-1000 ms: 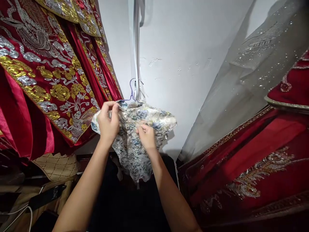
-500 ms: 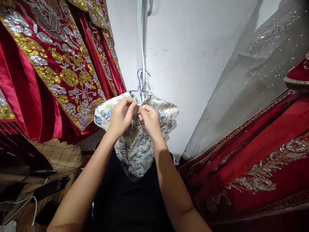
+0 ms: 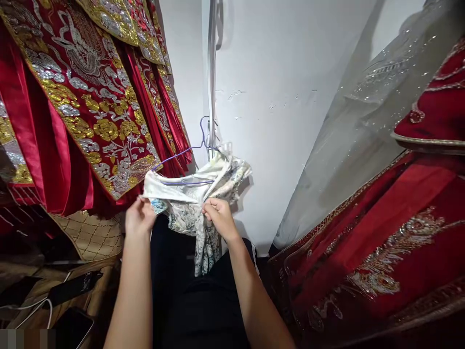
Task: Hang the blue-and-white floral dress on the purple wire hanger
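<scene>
A floral blouse (image 3: 183, 218) in white, blue and green hangs crookedly on a thin purple wire hanger (image 3: 178, 154). Its front is spread apart, so the pale inside and the hanger's lower bar show. My left hand (image 3: 140, 215) is closed on the blouse's left edge, near the end of the hanger. With thumb and fingers, my right hand (image 3: 218, 215) pinches the blouse at the middle of its opening. Below that pinch the patterned cloth hangs down in folds. The hanger's hook is up by a narrow metal upright (image 3: 211, 72) against the wall.
Red garments with gold and silver embroidery (image 3: 105, 111) hang close on the left. A sheer sparkling white fabric (image 3: 348, 126) and a red beaded garment (image 3: 399, 232) crowd the right. At lower left, a black power bank (image 3: 74, 288), white cable (image 3: 50, 310) and phone (image 3: 74, 327) lie on wood.
My hands have moved apart, the left one going left and down. The blouse's front has been pulled open, uncovering the hanger's left arm and lower bar. My right hand is slightly lower.
</scene>
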Motion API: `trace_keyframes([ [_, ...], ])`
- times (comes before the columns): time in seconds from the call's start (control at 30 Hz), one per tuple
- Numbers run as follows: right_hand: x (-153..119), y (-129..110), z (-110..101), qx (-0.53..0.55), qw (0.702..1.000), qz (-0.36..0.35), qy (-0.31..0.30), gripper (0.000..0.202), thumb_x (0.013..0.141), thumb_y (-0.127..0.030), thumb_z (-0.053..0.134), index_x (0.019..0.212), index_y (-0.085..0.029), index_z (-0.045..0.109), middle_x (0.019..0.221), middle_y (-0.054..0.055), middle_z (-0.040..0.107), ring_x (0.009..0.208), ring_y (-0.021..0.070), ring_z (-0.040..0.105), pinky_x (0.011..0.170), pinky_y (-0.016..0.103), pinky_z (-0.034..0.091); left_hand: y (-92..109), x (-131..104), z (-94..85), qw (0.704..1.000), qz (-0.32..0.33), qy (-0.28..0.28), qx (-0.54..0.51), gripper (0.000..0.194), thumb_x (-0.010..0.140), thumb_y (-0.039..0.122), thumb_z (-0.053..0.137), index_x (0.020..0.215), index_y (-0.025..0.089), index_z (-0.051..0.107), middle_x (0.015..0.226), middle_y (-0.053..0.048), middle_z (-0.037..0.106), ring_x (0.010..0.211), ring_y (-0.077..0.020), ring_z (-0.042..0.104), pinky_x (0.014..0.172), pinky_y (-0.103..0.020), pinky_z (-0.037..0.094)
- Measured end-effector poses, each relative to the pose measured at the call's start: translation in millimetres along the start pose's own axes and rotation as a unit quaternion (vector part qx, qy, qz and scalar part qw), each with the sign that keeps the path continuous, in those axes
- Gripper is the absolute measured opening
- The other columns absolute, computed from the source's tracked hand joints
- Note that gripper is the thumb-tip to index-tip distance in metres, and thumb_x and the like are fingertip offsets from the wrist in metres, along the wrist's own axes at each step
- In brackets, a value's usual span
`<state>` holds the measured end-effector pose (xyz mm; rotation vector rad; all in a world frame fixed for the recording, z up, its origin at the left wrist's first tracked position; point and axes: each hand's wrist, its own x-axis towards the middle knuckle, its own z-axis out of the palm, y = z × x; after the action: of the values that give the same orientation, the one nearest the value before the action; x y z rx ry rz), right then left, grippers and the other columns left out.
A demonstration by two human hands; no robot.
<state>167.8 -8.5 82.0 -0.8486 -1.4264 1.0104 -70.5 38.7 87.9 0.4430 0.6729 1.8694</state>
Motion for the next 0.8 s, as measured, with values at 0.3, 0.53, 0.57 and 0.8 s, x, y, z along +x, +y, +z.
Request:
trace_keyframes([
  [0.3,-21,6,-39,-0.123,0.967,0.162,-0.156,0.021,0.083,-0.027,0.056,0.065,-0.017,0.059,0.052,-0.003,0.052,0.049,0.01,0.047,0.051,0.022,0.036,-71,-31,-20.2,0.966,-0.038,-0.095,0.238,0.03,0.065,0.035,0.083,0.074,0.013,0.066,0.069,-0.001,0.062,0.063,-0.0117,0.056,0.069,-0.024,0.046],
  [0.53,-19,26,-67,-0.169,0.971,0.162,-0.056,0.038,0.088,-0.05,0.057,0.074,-0.015,0.068,0.071,0.006,0.066,0.065,0.0161,0.059,0.06,0.026,0.044,-52,-75,33.5,0.936,0.045,-0.292,0.192,0.027,0.084,0.043,0.07,0.092,0.018,0.066,0.087,-0.003,0.061,0.079,-0.0135,0.056,0.074,-0.023,0.045],
  [0.57,-18,26,-66,-0.145,0.979,0.138,-0.025,0.044,0.089,-0.056,0.055,0.079,-0.016,0.069,0.078,0.008,0.069,0.072,0.0184,0.062,0.065,0.028,0.047,-55,-85,39.3,0.921,0.053,-0.316,0.22,0.026,0.087,0.043,0.067,0.091,0.018,0.065,0.086,-0.003,0.06,0.078,-0.0134,0.055,0.073,-0.023,0.044],
  [0.8,-34,-1,-35,0.106,0.987,0.121,-0.016,0.069,0.085,-0.08,0.04,0.115,-0.024,0.067,0.106,0.01,0.071,0.112,0.028,0.062,0.094,0.041,0.049,-68,-133,65.9,0.834,0.124,-0.42,0.336,0.021,0.097,0.039,0.054,0.099,0.02,0.063,0.091,-0.004,0.061,0.086,-0.0171,0.056,0.081,-0.027,0.044],
])
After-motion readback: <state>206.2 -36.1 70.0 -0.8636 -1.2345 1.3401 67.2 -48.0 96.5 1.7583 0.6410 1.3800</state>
